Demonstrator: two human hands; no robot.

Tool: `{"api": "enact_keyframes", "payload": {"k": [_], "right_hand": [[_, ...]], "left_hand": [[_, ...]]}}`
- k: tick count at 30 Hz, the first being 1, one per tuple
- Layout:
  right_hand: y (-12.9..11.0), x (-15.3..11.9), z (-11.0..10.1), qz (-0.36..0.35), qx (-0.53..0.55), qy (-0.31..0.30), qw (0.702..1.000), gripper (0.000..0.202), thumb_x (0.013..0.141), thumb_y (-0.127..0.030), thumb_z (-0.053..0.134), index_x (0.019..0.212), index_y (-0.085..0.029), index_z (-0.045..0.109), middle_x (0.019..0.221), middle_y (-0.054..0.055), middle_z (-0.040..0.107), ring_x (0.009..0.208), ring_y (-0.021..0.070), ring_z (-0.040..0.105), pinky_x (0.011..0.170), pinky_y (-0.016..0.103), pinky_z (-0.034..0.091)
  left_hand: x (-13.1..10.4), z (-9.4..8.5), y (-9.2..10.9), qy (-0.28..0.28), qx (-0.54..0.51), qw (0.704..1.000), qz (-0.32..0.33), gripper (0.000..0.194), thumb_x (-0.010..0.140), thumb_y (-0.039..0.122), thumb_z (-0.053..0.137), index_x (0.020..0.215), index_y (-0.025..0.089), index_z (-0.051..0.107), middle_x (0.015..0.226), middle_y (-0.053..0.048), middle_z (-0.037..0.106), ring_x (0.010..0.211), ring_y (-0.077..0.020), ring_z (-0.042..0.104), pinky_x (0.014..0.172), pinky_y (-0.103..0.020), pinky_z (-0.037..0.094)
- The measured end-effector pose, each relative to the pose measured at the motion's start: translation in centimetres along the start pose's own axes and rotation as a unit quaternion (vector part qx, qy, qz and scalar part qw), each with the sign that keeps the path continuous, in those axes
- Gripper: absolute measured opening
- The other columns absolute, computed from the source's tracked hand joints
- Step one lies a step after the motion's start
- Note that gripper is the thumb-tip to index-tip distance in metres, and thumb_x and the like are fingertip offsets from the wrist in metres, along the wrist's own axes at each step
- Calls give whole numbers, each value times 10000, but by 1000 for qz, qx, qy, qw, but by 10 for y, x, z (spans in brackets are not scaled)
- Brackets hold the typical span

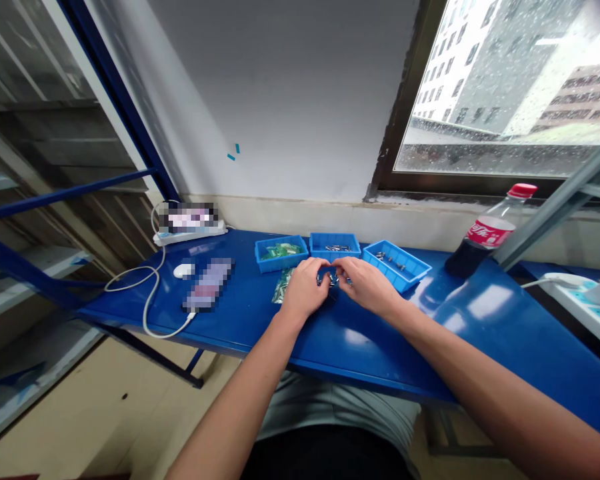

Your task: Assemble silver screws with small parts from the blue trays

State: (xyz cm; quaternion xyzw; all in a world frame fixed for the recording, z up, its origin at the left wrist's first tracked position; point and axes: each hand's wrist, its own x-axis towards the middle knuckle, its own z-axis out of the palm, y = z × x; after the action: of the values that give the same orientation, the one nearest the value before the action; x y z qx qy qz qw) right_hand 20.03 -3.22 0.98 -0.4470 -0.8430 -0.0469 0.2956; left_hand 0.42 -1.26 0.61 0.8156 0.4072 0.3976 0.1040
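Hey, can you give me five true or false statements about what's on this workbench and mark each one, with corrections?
1. Three blue trays stand on the blue table. True.
2. The left hand and right hand are close together, at small metal parts. True.
3. The bottle has a red cap. True.
4. The bottle stands to the left of the trays. False: it stands to their right.
5. All the trays hold only red items. False: the leftmost tray holds greenish packets.
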Motion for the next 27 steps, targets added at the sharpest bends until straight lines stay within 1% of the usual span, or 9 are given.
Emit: {"api": "enact_keyframes", "payload": {"k": [4, 8, 10, 13, 15, 18, 22, 25, 27], "right_hand": [[-9, -4, -5, 53, 75, 88, 992, 261, 1005, -188, 493, 1247, -213, 587, 1080, 110, 699, 959, 257, 697, 856, 394, 577], [-19, -8, -6, 54, 127, 134, 981, 233, 991, -200, 527, 1210, -226, 600, 1081, 103, 692, 975, 248, 695, 901, 401, 586], [-21, -10, -4, 46, 148, 130, 979, 216, 980, -198, 541, 1181, -230, 611, 1082, 93, 698, 987, 245, 698, 914, 404, 584], [-22, -10, 0, 56, 187, 119, 974, 190, 958, -199, 566, 1133, -233, 630, 1063, 79, 718, 975, 240, 711, 905, 408, 594], [-22, -9, 3, 84, 232, 119, 962, 179, 937, -215, 597, 1112, -227, 632, 1038, 74, 728, 944, 232, 728, 884, 403, 610], [-22, -9, 5, 138, 288, 117, 940, 158, 905, -249, 641, 1059, -215, 627, 956, 60, 736, 864, 216, 743, 837, 386, 628], [-20, -10, 3, 177, 291, 117, 933, 211, 852, -254, 672, 1049, -215, 606, 914, 56, 745, 804, 210, 730, 763, 366, 615], [-18, -10, 3, 183, 291, 104, 933, 270, 825, -248, 673, 1076, -219, 577, 848, 29, 724, 731, 192, 696, 669, 325, 576], [-16, -10, 4, 190, 285, 89, 935, 291, 819, -241, 661, 1094, -223, 570, 789, -3, 691, 647, 169, 647, 614, 304, 543]], "left_hand": [[0, -6, 8, -28, -32, 998, -39, 291, 1055, 316, 508, 1233, 249, 727, 943, -32, 802, 916, -227, 756, 881, -330, 580], [0, -9, 14, -51, -96, 993, -44, 360, 1085, 356, 453, 1303, 267, 725, 1105, -17, 820, 1007, -213, 779, 917, -305, 588], [0, -10, 14, -52, -103, 993, -35, 340, 1074, 341, 478, 1246, 265, 762, 1184, -13, 804, 1069, -219, 769, 952, -310, 588], [1, -9, 12, -31, -95, 994, -41, 294, 1043, 314, 539, 1160, 256, 803, 1194, -14, 801, 1100, -229, 764, 996, -326, 586], [2, -9, 10, -18, -88, 995, -48, 271, 1023, 298, 576, 1152, 255, 810, 1186, -16, 803, 1091, -232, 770, 1007, -334, 588], [1, -9, 11, -32, -81, 996, -35, 275, 1008, 273, 596, 1190, 279, 802, 1171, 0, 807, 1058, -230, 780, 984, -333, 598], [-1, -11, 15, -47, -87, 994, -35, 293, 1012, 278, 587, 1218, 283, 794, 1187, 2, 800, 1021, -234, 787, 946, -326, 606], [-2, -11, 17, -67, -92, 992, -48, 363, 1029, 313, 563, 1356, 284, 718, 1156, -12, 809, 879, -221, 795, 863, -311, 616], [-2, -10, 17, -77, -99, 991, -40, 463, 1040, 323, 545, 1499, 289, 588, 1156, -10, 812, 900, -216, 793, 865, -302, 609]]}}
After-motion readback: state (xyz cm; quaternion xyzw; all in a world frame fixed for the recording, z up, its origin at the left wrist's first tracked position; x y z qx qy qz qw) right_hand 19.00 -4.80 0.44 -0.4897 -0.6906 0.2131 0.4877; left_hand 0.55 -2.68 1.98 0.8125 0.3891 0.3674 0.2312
